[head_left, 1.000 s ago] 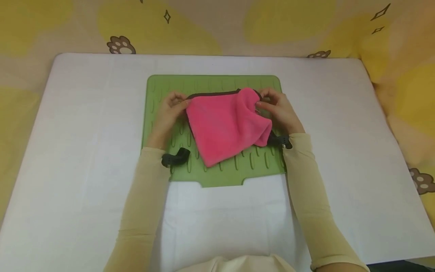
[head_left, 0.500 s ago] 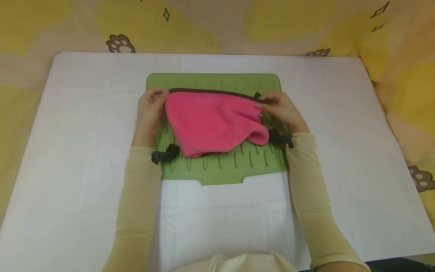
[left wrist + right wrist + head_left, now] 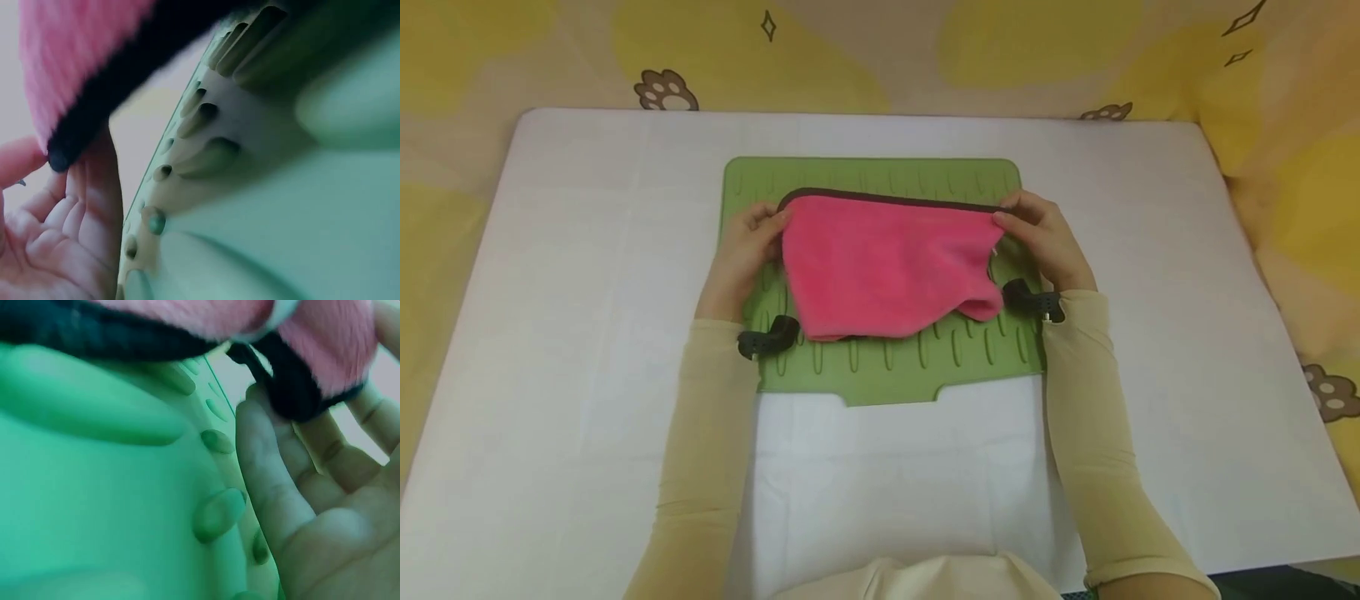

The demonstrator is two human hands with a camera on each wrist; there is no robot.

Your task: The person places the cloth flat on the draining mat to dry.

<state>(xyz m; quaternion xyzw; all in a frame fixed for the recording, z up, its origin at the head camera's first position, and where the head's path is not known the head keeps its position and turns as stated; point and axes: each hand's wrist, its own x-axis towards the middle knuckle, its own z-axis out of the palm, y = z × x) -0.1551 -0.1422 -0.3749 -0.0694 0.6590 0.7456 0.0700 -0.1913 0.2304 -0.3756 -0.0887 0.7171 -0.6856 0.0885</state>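
Observation:
A pink plush cloth [image 3: 887, 267] with a dark bound edge hangs between the hands in the head view, its far edge pulled nearly straight. The left hand [image 3: 741, 258] pinches its far left corner between thumb and fingers. At the far right corner, the right hand [image 3: 1048, 242] pinches the edge. In the left wrist view, the cloth's dark trim [image 3: 94, 94] runs up from the fingertips. The right wrist view shows a pale strip [image 3: 269, 322] across the pink pile near the fingers. The cloth's lower right part curls inward, and its underside is hidden from above.
Beneath the cloth lies a green ribbed mat [image 3: 880, 379] with a tab on its near side, on a white-covered table [image 3: 587, 375]. Black camera mounts [image 3: 767, 337] sit at the wrists. A yellow patterned curtain [image 3: 880, 50] borders the table's far side.
The hands have spread apart, the left moving left and then slightly back, the right moving right. The cloth's far edge is straighter, and its near pointed corner has drawn up and flattened.

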